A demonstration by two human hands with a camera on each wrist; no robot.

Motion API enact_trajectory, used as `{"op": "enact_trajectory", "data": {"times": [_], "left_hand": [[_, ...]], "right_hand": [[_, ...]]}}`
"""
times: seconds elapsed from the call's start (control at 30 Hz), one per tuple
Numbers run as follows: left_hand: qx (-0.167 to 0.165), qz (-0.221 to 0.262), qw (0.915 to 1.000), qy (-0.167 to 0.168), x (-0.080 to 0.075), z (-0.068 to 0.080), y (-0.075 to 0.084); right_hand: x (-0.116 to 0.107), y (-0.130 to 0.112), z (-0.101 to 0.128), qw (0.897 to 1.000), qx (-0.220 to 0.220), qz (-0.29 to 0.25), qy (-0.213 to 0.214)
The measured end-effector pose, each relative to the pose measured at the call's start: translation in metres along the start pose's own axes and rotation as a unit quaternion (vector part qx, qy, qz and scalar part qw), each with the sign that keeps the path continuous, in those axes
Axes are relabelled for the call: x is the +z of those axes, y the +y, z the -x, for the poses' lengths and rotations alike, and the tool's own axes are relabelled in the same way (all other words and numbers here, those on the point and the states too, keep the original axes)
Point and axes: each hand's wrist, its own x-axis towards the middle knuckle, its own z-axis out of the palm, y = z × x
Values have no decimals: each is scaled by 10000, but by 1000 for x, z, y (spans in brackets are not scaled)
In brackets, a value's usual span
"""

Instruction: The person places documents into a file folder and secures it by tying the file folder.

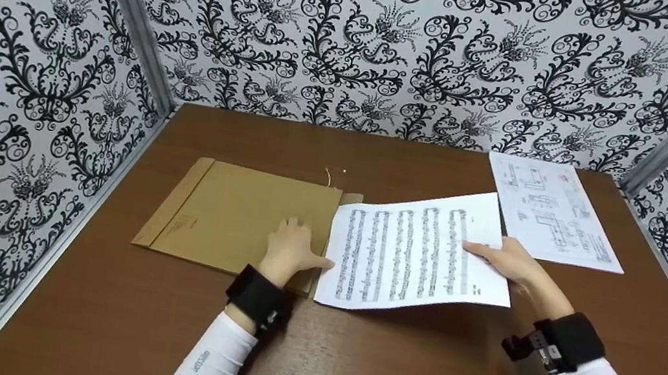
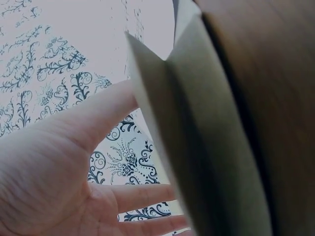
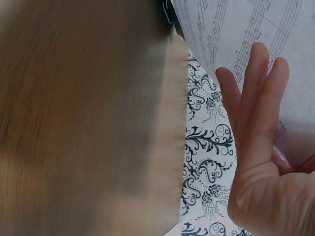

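Note:
A brown cardboard envelope (image 1: 239, 213) lies on the table at centre left. My left hand (image 1: 289, 250) rests on its right part, fingers spread and thumb stretched to the edge of the sheet music (image 1: 403, 256). In the left wrist view the envelope's edge (image 2: 197, 98) stands parted in a V beside that thumb. My right hand (image 1: 516, 265) pinches the right end of the sheet music, thumb on top and straight fingers (image 3: 266, 98) underneath. The sheet tilts up to the right, its left edge right at the envelope's mouth.
A white sheet with technical drawings (image 1: 556, 212) lies at the back right of the brown table (image 1: 400, 367). A thin string (image 1: 328, 177) shows behind the envelope. Patterned wall panels (image 1: 360, 47) enclose the table at the back and sides.

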Motion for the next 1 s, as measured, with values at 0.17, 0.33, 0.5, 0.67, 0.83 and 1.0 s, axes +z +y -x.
{"op": "enact_trajectory", "data": {"times": [0.17, 0.33, 0.5, 0.67, 0.83, 1.0], "left_hand": [[-49, -51, 10000, -10, 1, -3, 0], [-89, -43, 9999, -20, 3, -3, -2], [-119, 21, 9999, 6, 3, -4, -3], [-106, 77, 9999, -13, 1, -4, -3], [-98, 91, 9999, 26, -2, -3, 0], [38, 126, 9990, 422, -5, 1, 5]], "right_hand": [[0, 2, 0, 9996, 20, -285, -9], [2, 1, 0, 9997, 25, -253, -12], [2, -1, -1, 9999, -19, -115, 35], [0, -1, -3, 9991, -116, 392, 70], [0, -2, -4, 9979, -78, 631, 76], [0, -4, -5, 9967, -83, 799, 147]]}}
